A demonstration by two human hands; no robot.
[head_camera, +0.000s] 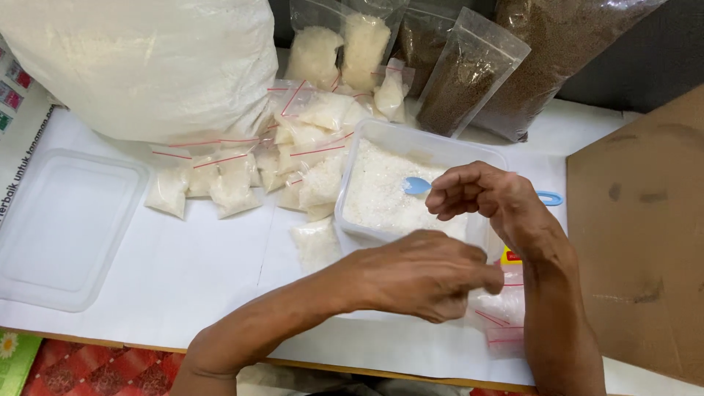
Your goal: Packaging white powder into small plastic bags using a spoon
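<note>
Two hands (469,235) crowd tub's (367,139) near edge

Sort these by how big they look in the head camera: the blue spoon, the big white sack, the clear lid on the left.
1. big white sack
2. clear lid
3. blue spoon, partly hidden by the right hand

left hand (422,275): bare, no rings | right hand (480,194): bare | forearms: sleeveless, no watch
</note>
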